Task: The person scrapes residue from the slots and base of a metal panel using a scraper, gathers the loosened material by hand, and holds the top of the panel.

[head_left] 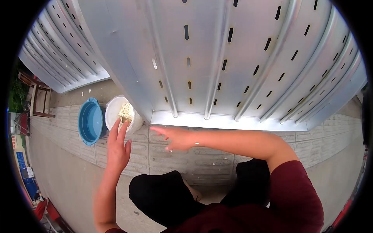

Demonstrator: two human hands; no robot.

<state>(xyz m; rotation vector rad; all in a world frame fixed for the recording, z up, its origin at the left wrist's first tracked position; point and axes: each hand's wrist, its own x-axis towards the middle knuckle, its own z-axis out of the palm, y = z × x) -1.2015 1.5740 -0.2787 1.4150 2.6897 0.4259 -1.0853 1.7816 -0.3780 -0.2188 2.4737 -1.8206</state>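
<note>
My left hand (118,145) reaches to the near edge of a white bucket (112,113), with its fingers stretched out and nothing visible in them. Inside the bucket lies a heap of small pale, cream-coloured pieces (125,111); their kind is too small to tell. To the right of the bucket, my right hand (173,138) hangs above the paving with its fingers apart, pointing left. A small pale fleck (197,143) sticks to my right wrist. Neither hand appears to hold anything.
A large slotted, ribbed metal panel (206,77) rises in front, its flanged edge low near my right arm. Another such panel (58,50) stands at far left. A blue basin (91,120) sits left of the bucket. A wooden chair (40,101) is beyond.
</note>
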